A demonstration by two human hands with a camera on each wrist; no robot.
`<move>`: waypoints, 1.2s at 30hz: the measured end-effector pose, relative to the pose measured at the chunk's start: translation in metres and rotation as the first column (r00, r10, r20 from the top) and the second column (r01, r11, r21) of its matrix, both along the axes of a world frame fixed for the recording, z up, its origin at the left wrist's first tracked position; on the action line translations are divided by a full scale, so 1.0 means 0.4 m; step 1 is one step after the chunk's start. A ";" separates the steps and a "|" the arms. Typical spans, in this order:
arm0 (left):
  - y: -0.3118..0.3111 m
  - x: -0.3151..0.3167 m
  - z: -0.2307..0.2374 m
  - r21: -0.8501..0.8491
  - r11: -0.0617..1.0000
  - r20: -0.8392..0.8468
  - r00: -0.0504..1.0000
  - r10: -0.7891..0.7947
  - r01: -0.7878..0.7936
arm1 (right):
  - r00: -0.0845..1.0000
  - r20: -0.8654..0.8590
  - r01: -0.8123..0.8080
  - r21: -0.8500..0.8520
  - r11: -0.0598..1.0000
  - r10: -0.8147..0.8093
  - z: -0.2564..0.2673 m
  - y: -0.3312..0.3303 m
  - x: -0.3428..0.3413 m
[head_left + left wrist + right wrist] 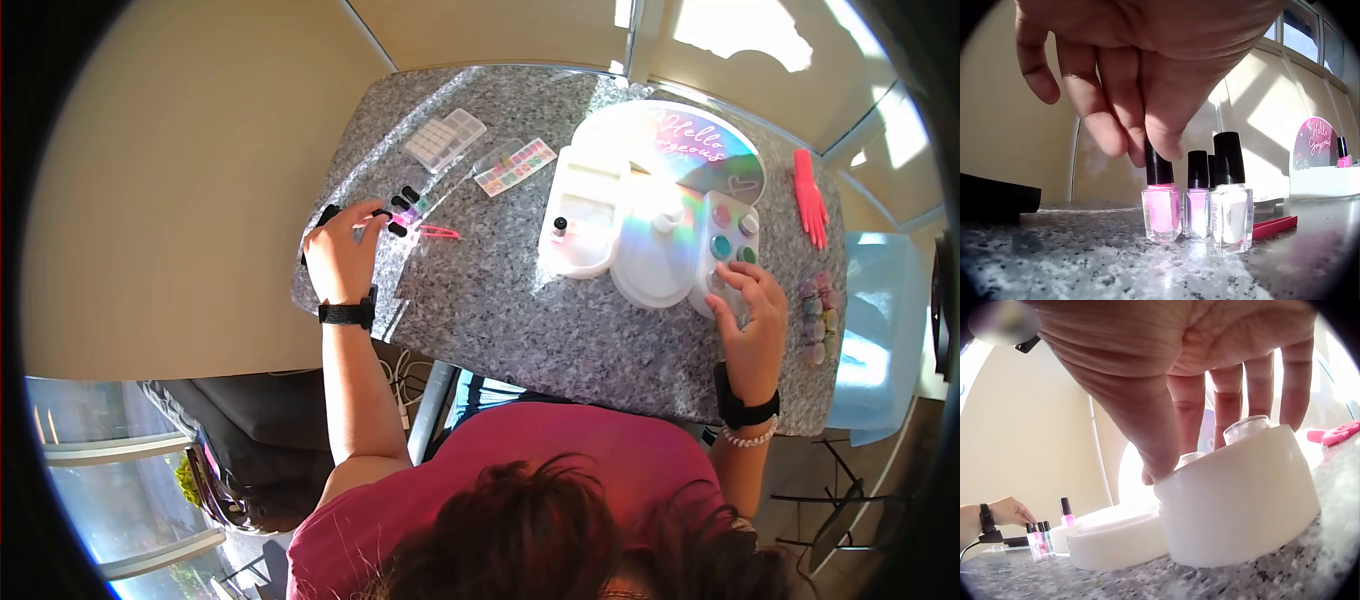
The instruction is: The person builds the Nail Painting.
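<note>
My left hand (340, 258) pinches the black cap of a pink nail polish bottle (1162, 212) between thumb and fingers; the bottle stands upright on the granite-patterned table. Close beside it are a purple nail polish bottle (1197, 207) and a white nail polish bottle (1230, 217). Pink tweezers (440, 233) lie just to their right. Over the near end of a white holder (1235, 503) is my right hand (752, 318), its thumb at the side edge and its fingers extended down across the top. Small pots sit in that holder, including a teal one (721, 246).
A "Hello Gorgeous" panel (700, 135) stands behind the holder. Left of it, a white tray (553, 262) carries another polish bottle (560, 229). Farther left lie a clear compartment box (445, 140) and a colourful case (516, 167). At right are a pink glove (809, 200) and glitter jars (818, 318).
</note>
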State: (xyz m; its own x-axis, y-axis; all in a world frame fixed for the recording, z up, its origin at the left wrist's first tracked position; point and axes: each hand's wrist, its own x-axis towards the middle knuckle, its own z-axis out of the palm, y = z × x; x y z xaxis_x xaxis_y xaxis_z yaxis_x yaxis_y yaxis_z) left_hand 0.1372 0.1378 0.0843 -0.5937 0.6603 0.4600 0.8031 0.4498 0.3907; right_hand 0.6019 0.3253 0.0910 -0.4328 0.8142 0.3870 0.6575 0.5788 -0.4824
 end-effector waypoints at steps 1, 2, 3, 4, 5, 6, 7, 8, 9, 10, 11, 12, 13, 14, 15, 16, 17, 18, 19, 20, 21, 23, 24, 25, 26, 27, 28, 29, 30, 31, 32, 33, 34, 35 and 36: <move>-0.003 0.002 0.007 0.001 1.000 0.005 1.000 -0.004 0.004 | 1.000 -0.004 -0.004 0.009 1.000 0.004 0.000 0.000 0.003; -0.008 0.005 0.020 -0.015 0.998 -0.138 0.989 0.050 -0.053 | 1.000 0.000 0.003 0.009 1.000 -0.003 0.004 -0.001 0.004; -0.008 0.012 0.036 -0.024 0.994 -0.279 0.955 0.098 -0.109 | 1.000 0.003 0.000 0.005 1.000 0.000 0.009 -0.002 0.002; -0.003 0.022 0.057 0.045 0.992 -0.381 0.916 0.124 -0.115 | 1.000 0.004 -0.002 0.000 1.000 0.002 0.013 -0.002 0.000; 0.007 0.057 0.094 0.118 0.989 -0.413 0.902 0.127 -0.085 | 1.000 0.007 0.007 -0.002 1.000 -0.007 0.012 -0.002 0.000; 0.020 0.091 0.118 0.210 0.977 -0.418 0.901 0.112 -0.024 | 1.000 0.004 0.002 0.004 1.000 -0.002 0.010 -0.002 0.001; 0.033 0.127 0.136 0.299 0.953 -0.424 0.900 0.099 0.037 | 1.000 0.001 -0.005 0.009 1.000 0.005 0.008 0.000 0.002; 0.044 0.171 0.154 0.320 0.936 -0.361 0.933 -0.019 0.143 | 1.000 0.004 0.003 0.005 1.000 -0.003 0.007 -0.001 0.002; 0.057 0.208 0.161 0.349 0.905 -0.297 0.945 -0.139 0.243 | 1.000 -0.007 -0.002 -0.001 1.000 0.002 0.006 -0.001 0.002; 0.073 0.223 0.131 0.413 0.836 -0.243 0.928 -0.282 0.362 | 1.000 -0.019 -0.007 -0.004 1.000 0.007 0.006 0.000 0.002; 0.088 0.267 0.147 0.359 0.823 -0.218 0.897 -0.384 0.439 | 1.000 -0.019 -0.001 -0.005 1.000 0.001 0.005 0.000 0.002; 0.099 0.296 0.153 0.284 0.825 -0.215 0.871 -0.442 0.489 | 1.000 -0.018 -0.003 0.005 1.000 0.003 0.005 0.001 0.002; 0.110 0.318 0.153 0.207 0.818 -0.207 0.841 -0.499 0.536 | 1.000 -0.018 -0.006 0.015 1.000 0.006 0.004 0.001 0.001; 0.125 0.339 0.145 0.200 0.796 -0.127 0.821 -0.557 0.571 | 1.000 -0.018 -0.001 0.014 1.000 0.002 0.006 0.001 0.000; 0.140 0.355 0.133 0.197 0.772 -0.046 0.792 -0.608 0.604 | 1.000 -0.015 -0.014 0.024 1.000 0.014 0.008 0.002 0.000; 0.158 0.363 0.112 0.198 0.752 -0.008 0.768 -0.640 0.629 | 1.000 -0.011 -0.025 0.034 0.999 0.026 0.011 0.002 0.000; 0.169 0.373 0.096 0.166 0.763 0.035 0.769 -0.638 0.625 | 1.000 -0.011 -0.019 0.036 0.999 0.020 0.012 0.002 0.000; 0.183 0.381 0.075 0.171 0.765 0.018 0.774 -0.633 0.621 | 1.000 -0.012 -0.021 0.028 0.999 0.022 0.013 0.002 -0.001; 0.195 0.385 0.060 0.177 0.767 0.000 0.779 -0.627 0.617 | 1.000 -0.014 -0.025 0.020 0.999 0.025 0.014 0.002 -0.001; 0.201 0.388 0.056 0.178 0.766 0.000 0.778 -0.628 0.618 | 1.000 -0.014 -0.023 0.020 1.000 0.023 0.015 0.001 -0.002; 0.205 0.389 0.053 0.084 0.788 -0.064 0.793 -0.606 0.610 | 1.000 -0.014 -0.017 0.016 1.000 0.017 0.015 0.000 -0.003; 0.213 0.394 0.046 -0.011 0.807 -0.128 0.799 -0.587 0.591 | 1.000 -0.014 -0.010 0.009 1.000 0.011 0.014 -0.002 -0.003; 0.217 0.397 0.042 -0.037 0.817 -0.168 0.802 -0.573 0.576 | 1.000 -0.013 -0.007 0.013 1.000 0.007 0.013 -0.002 -0.004; 0.221 0.399 0.039 -0.061 0.827 -0.208 0.803 -0.558 0.559 | 1.000 -0.013 -0.004 0.017 1.000 0.004 0.012 -0.002 -0.004; 0.223 0.401 0.036 -0.061 0.827 -0.208 0.803 -0.559 0.559 | 1.000 -0.013 -0.003 0.017 1.000 0.004 0.012 -0.003 -0.004; 0.225 0.403 0.033 -0.073 0.834 -0.239 0.802 -0.547 0.546 | 1.000 -0.010 -0.001 0.018 1.000 0.001 0.013 -0.004 -0.004; 0.228 0.403 0.031 -0.084 0.842 -0.271 0.801 -0.534 0.533 | 1.000 -0.008 0.002 0.019 1.000 -0.002 0.013 -0.004 -0.004; 0.229 0.402 0.029 -0.083 0.842 -0.272 0.801 -0.534 0.533 | 1.000 -0.009 0.002 0.020 1.000 -0.002 0.012 -0.003 -0.005; 0.230 0.402 0.027 -0.088 0.845 -0.286 0.799 -0.528 0.527 | 1.000 -0.007 0.004 0.016 1.000 -0.004 0.010 -0.002 -0.004; 0.231 0.402 0.026 -0.093 0.849 -0.301 0.798 -0.522 0.520 | 1.000 -0.006 0.006 0.012 1.000 -0.006 0.008 -0.002 -0.003; 0.233 0.404 0.025 -0.093 0.850 -0.300 0.799 -0.521 0.519 | 1.000 -0.005 0.004 0.012 1.000 -0.004 0.007 -0.001 -0.001; 0.234 0.407 0.025 -0.090 0.845 -0.289 0.798 -0.528 0.527 | 1.000 -0.010 0.002 0.011 1.000 -0.002 0.006 0.001 0.001; 0.232 0.404 0.028 -0.089 0.843 -0.280 0.799 -0.532 0.531 | 1.000 -0.018 -0.005 0.009 1.000 0.005 0.003 0.002 -0.001; 0.225 0.397 0.041 -0.094 0.850 -0.284 0.804 -0.522 0.519 | 1.000 -0.024 -0.018 0.007 1.000 0.018 0.001 0.002 -0.003; 0.217 0.388 0.062 -0.021 0.848 -0.175 0.833 -0.525 0.530 | 1.000 -0.020 -0.003 0.003 1.000 0.003 0.000 0.000 -0.002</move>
